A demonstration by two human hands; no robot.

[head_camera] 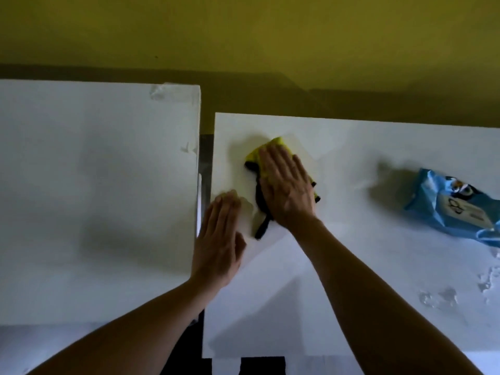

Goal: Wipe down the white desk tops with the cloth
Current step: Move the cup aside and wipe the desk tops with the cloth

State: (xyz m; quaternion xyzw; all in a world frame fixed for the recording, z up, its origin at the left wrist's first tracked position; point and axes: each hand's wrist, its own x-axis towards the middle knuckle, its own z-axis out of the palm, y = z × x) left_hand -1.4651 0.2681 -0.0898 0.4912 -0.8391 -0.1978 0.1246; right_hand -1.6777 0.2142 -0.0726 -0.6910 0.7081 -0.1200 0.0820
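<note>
Two white desk tops stand side by side, the left desk top (94,198) and the right desk top (351,266), with a narrow dark gap between them. A yellow cloth (255,155) with a black edge lies on the right desk near its far left corner. My right hand (286,185) presses flat on the cloth, fingers together and pointing away from me. My left hand (219,239) rests flat on the left edge of the right desk, holding nothing.
A blue wipes packet (454,207) lies at the right of the right desk. Wet smears (446,296) show at the desk's right front. A yellow wall (243,36) rises behind both desks. The gap (204,169) separates them.
</note>
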